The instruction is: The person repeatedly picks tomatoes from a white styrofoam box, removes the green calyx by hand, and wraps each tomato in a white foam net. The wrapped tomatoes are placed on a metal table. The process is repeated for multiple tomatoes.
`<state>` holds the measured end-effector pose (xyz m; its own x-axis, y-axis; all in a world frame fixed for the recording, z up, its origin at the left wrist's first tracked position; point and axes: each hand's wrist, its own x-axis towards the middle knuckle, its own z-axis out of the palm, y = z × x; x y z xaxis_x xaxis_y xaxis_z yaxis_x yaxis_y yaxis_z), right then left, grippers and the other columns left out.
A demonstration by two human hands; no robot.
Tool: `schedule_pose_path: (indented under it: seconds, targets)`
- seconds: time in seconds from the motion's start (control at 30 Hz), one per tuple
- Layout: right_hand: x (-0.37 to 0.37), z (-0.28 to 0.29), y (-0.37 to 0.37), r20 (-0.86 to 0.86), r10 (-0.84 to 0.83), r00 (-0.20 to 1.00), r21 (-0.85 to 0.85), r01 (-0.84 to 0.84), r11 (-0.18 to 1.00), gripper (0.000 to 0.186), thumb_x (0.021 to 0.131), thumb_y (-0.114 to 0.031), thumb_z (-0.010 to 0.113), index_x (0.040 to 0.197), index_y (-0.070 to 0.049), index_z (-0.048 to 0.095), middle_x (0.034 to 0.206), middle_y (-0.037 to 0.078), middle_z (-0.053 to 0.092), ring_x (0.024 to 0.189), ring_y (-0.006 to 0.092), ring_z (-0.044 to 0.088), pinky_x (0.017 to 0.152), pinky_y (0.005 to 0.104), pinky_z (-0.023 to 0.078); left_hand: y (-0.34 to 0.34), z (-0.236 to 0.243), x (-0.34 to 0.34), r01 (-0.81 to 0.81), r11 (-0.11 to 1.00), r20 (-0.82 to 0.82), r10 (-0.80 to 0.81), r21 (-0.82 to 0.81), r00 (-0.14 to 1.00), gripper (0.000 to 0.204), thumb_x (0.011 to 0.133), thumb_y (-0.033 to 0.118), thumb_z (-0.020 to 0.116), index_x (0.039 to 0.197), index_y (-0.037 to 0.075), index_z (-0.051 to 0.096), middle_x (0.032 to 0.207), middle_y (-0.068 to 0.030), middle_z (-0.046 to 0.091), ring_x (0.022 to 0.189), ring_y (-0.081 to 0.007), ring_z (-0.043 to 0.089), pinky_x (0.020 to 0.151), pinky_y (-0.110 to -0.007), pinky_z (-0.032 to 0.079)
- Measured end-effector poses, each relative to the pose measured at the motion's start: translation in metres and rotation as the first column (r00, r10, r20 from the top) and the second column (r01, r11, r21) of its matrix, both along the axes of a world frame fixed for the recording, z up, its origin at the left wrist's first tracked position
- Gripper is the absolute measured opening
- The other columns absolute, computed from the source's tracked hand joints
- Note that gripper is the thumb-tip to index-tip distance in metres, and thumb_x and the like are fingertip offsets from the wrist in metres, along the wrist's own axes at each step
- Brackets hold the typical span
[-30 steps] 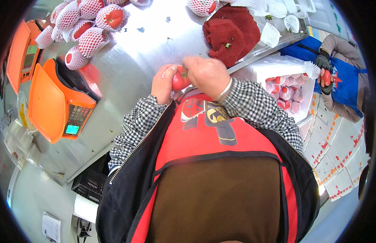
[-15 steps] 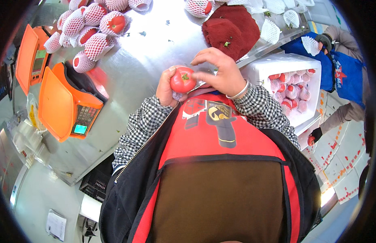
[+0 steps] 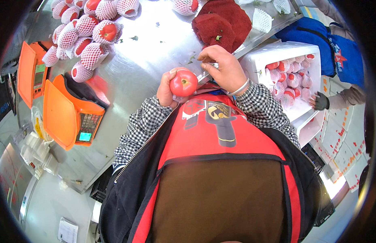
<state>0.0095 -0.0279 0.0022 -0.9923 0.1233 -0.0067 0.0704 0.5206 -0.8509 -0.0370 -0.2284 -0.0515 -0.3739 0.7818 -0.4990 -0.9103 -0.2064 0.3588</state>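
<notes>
My left hand point(image 3: 166, 90) is closed around a ripe red tomato point(image 3: 184, 82), whose bare stem scar faces up. A bit of white foam netting point(image 3: 177, 99) shows below the tomato by the palm. Just right of it, apart from the fruit, my right hand point(image 3: 225, 69) has its fingers curled, with a gap between thumb and forefinger. Small green leafy scraps point(image 3: 191, 59) lie on the steel table point(image 3: 145, 52) close to its fingertips. At the back left sits a heap of tomatoes in foam nets point(image 3: 90, 28).
Two orange scales point(image 3: 60, 115) stand at the left. A dark red cloth point(image 3: 222, 26) lies at the back, near an empty foam net point(image 3: 262, 20). On the right, a white foam box point(image 3: 256, 60) holds netted tomatoes, with another person's gloved hand point(image 3: 319, 101) at its edge.
The green calyx is gone from the tomato top. My right hand has drawn back from the fruit. The co-worker's gloved hand has moved up to the foam box. The view has shifted slightly.
</notes>
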Motion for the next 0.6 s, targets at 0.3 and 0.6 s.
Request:
schedule_pose_path:
  seconds: [0.3, 0.6]
  targets:
    - [0.003, 0.013, -0.019, 0.157, 0.092, 0.983, -0.224, -0.055, 0.973, 0.015, 0.085, -0.007, 0.065, 0.098, 0.001, 0.063, 0.099, 0.011, 0.061, 0.095, 0.0206, 0.062, 0.080, 0.0312, 0.052, -0.005, 0.002, -0.003, 0.062, 0.998, 0.010, -0.062, -0.020, 0.998, 0.043, 0.090, 0.044, 0.042, 0.109, 0.007, 0.053, 0.089, -0.0125, 0.064, 0.059, -0.0153, 0.059, 0.036, -0.023, 0.037]
    - [0.002, 0.009, -0.044, 0.116, 0.033, 0.993, -0.048, -0.027, 0.998, 0.018, 0.082, -0.016, 0.064, 0.092, -0.002, 0.062, 0.088, 0.014, 0.062, 0.086, 0.0312, 0.062, 0.071, 0.0404, 0.051, 0.008, 0.010, 0.005, -0.047, 0.991, -0.016, 0.046, -0.125, 0.999, 0.041, 0.091, 0.040, 0.043, 0.109, 0.005, 0.053, 0.089, -0.0100, 0.063, 0.064, -0.0161, 0.063, 0.044, -0.024, 0.047]
